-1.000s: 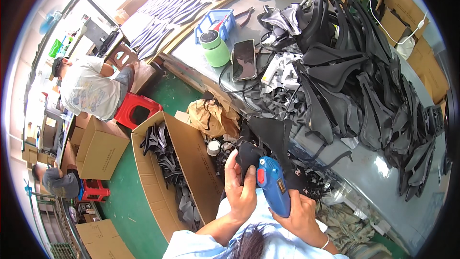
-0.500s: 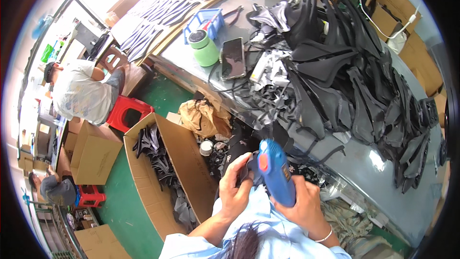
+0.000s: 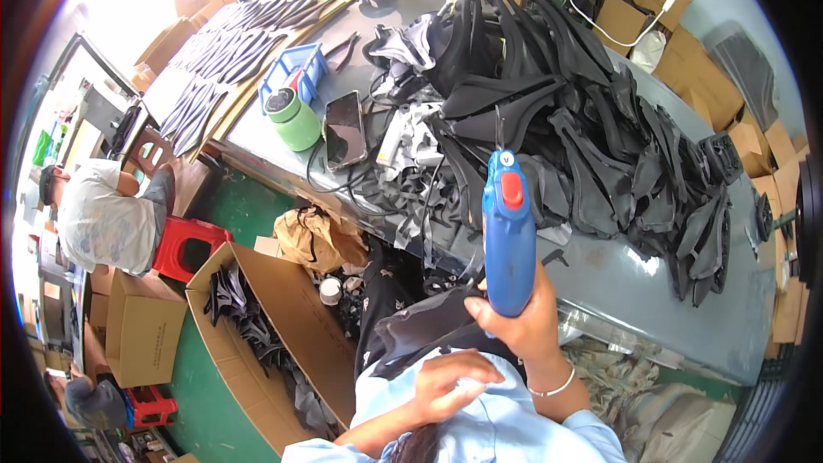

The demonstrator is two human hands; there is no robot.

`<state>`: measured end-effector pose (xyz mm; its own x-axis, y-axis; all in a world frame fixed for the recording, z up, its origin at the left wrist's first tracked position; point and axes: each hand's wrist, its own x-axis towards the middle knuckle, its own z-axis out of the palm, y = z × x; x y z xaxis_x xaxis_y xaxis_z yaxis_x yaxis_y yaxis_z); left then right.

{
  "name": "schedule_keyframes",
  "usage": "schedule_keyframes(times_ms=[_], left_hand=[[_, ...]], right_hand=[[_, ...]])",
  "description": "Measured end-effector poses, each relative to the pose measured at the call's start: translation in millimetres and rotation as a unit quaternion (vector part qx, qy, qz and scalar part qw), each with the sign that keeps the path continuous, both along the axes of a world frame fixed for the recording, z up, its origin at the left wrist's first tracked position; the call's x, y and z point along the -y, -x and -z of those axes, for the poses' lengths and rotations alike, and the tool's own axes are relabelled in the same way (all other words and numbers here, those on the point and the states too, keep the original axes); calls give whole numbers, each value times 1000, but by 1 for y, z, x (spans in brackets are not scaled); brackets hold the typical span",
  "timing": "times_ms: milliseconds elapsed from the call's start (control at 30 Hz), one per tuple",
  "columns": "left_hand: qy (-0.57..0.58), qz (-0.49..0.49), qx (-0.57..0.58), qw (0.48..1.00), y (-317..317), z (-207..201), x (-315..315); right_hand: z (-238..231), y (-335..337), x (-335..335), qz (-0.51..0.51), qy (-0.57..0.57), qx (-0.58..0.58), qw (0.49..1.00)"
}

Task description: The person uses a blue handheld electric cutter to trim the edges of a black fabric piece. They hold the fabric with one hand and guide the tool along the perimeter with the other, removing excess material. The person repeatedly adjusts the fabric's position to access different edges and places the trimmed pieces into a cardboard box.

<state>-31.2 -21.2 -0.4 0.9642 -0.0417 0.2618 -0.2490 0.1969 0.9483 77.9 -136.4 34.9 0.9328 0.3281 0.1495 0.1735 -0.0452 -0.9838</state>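
Gripped in the right hand (image 3: pixel 525 319), blue glue gun (image 3: pixel 507 236) (upright); left hand (image 3: pixel 453 381) seemingly presses black fabric (image 3: pixel 420 326).

The lower handle of the blue glue gun (image 3: pixel 508 240) is covered by the right hand (image 3: pixel 525 319), so the trigger cannot be seen. The fingertips of the left hand (image 3: pixel 453 381) are blurred, and what lies under its grip on the dark fabric piece (image 3: pixel 420 330) cannot be told. Much of the grey tabletop (image 3: pixel 634 279) is buried beneath the pile of black parts (image 3: pixel 591 137). The contents of the open cardboard box (image 3: pixel 283 326) are too dark to be identified. The seated person (image 3: pixel 103 219) at the left rim is partly cut off.
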Motion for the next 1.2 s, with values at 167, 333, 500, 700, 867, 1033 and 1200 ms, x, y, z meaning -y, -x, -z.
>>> schedule_keyframes(times_ms=[167, 333, 500, 700, 867, 1033, 1200], left_hand=[[357, -160, -22, 920, -32, 16, 15], [324, -225, 23, 918, -44, 4, -23], [312, -270, 102, 905, -51, -12, -45], [290, -296, 150, 898, -53, -3, -48], [247, -327, 145, 901, -50, 4, -47], [224, -319, 129, 912, -47, 6, -52], [237, -274, 84, 928, -39, -14, -68]], right_hand=[[-6, 5, -1, -45, -37, -9, 998], [-8, 14, -3, -60, 60, 7, 996], [9, 37, 9, -99, 200, 149, 963], [12, 46, 4, -142, 208, 169, 953], [9, 47, 5, -159, 217, 182, 946], [7, 44, 8, -154, 220, 197, 943], [6, 40, 12, -157, 237, 209, 936]])
